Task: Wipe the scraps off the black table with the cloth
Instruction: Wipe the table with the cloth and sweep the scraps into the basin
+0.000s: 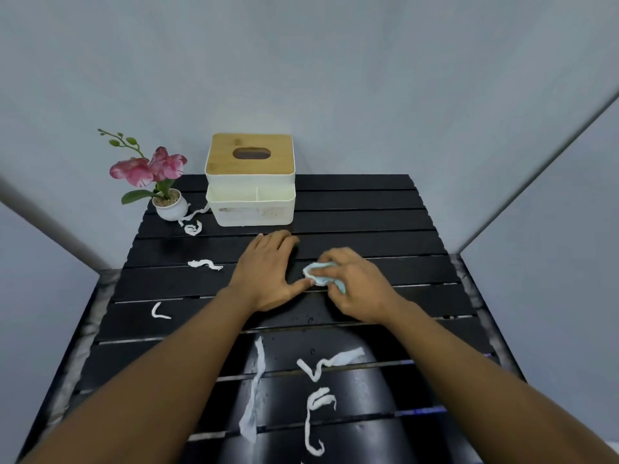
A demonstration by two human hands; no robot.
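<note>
Our right hand [351, 283] gripping the cloth [318, 274] mid-tabletop [368, 202], our left hand [268, 272] flat at its nine o'clock, scraps [341, 358] at six near the front edge

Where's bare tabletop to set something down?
Bare: far right of the black table, between the tissue box and the right edge, beyond the right hand. Crowded: paper scraps across the near edge and along the left, up to the flower pot.
</note>
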